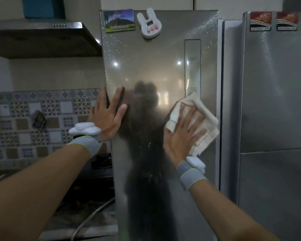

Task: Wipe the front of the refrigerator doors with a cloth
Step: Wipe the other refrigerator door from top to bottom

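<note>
A tall glossy grey refrigerator door [151,66] fills the middle of the head view and reflects my dark outline. My right hand [182,136] presses a folded cream cloth [200,115] flat against the door's right side, just below its vertical control panel [192,66]. The fingers are spread over the cloth. My left hand [108,117] lies flat and open on the door's left edge at about the same height, holding nothing. Both wrists wear grey bands with white pads.
A landscape magnet [119,20] and a white rabbit-shaped timer [149,23] stick near the door's top. A second silver refrigerator [274,94] with two red magnets stands close on the right. On the left are a range hood [42,39], patterned wall tiles [42,119] and a counter.
</note>
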The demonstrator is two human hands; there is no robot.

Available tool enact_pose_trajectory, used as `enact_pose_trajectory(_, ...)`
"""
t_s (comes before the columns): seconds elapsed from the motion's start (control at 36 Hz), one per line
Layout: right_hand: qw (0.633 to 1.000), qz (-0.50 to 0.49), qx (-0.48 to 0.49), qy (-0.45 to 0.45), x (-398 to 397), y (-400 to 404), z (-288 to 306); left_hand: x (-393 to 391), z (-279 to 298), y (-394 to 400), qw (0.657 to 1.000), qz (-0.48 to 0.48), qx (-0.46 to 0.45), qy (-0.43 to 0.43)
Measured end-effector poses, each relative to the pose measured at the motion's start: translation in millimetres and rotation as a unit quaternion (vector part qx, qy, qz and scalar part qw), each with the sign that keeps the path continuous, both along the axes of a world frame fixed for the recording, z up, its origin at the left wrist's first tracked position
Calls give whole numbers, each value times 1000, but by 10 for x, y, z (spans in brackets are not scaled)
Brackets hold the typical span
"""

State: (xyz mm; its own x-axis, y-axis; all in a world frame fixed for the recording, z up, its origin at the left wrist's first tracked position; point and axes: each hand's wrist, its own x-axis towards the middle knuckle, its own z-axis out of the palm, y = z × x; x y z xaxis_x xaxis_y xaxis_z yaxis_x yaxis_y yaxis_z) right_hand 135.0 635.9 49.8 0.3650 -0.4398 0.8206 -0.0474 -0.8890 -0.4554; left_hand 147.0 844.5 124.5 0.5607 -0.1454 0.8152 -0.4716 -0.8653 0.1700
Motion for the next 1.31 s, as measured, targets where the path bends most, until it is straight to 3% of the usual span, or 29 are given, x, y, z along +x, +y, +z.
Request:
enact_pose_trajectory(0.08, 978, 92, -182, 30, 38, 549, -271, 7, -29, 23, 1000, 1, -4, 5)
enact_pose_trajectory(0.17, 903, 205, -371, 67, 66, 942, -498, 20, -108, -9, 1000, 3, -16, -3)
enact_pose_trajectory(0.22, 870, 220, -429, 101, 83, 1022, -564, -5, -159, -34, 999, 19, -22, -18)
enact_pose_trajectory(0.28, 862, 237, -436, 104, 68, 939, -576, -34, -192, -54, 1000, 21, -11, -15)
enact_pose_trajectory(0.33, 878, 232, -409, 91, 25, 744, -543, -58, -199, -62, 1000, 18, -2, -14)
enact_pose_trajectory(0.42, 932, 132, -320, 103, -62, 260, -520, -111, -238, -87, 1000, 14, -2, 3)
enact_pose_trajectory(0.56, 990, 50, -102, 87, -194, -673, -586, -132, -350, -106, 1000, 2, 0, 22)
enact_pose_trajectory(0.61, 997, 60, 44, 18, -235, -816, -643, -138, -420, -92, 1000, 6, 4, 24)
enact_pose_trajectory(0.67, 976, 92, 184, -76, -318, -786, -644, -142, -501, -79, 999, 9, 12, 35)
enact_pose_trajectory(0.72, 972, 74, 206, -80, -377, -629, -657, -140, -565, -60, 999, 6, 12, 50)
enact_pose_trajectory(0.81, 993, 88, 71, -15, -329, -246, -817, -142, -630, -50, 998, -1, 8, 60)
enact_pose_trajectory(0.89, 983, 155, -45, 84, -156, 287, -1106, -170, -701, -57, 998, -3, 13, 67)
enact_pose_trajectory(0.94, 950, 219, -162, 149, -151, 632, -1202, -192, -749, -60, 997, -2, 11, 71)
enact_pose_trajectory(1.03, 868, 305, -308, 242, -162, 1016, -1295, -218, -792, -54, 998, 3, 16, 69)
enact_pose_trajectory(1.11, 832, 333, -357, 263, -168, 1101, -1283, -249, -821, -59, 997, 10, 18, 78)
enact_pose_trajectory(1.17, 830, 309, -394, 246, -132, 992, -1267, -254, -830, -54, 997, 16, 21, 79)
enact_pose_trajectory(1.22, 842, 305, -395, 205, -131, 743, -1258, -261, -857, -68, 996, 23, 18, 84)
enact_pose_trajectory(1.31, 892, 222, -339, 199, -166, 248, -1276, -274, -916, -78, 995, 32, 17, 90)
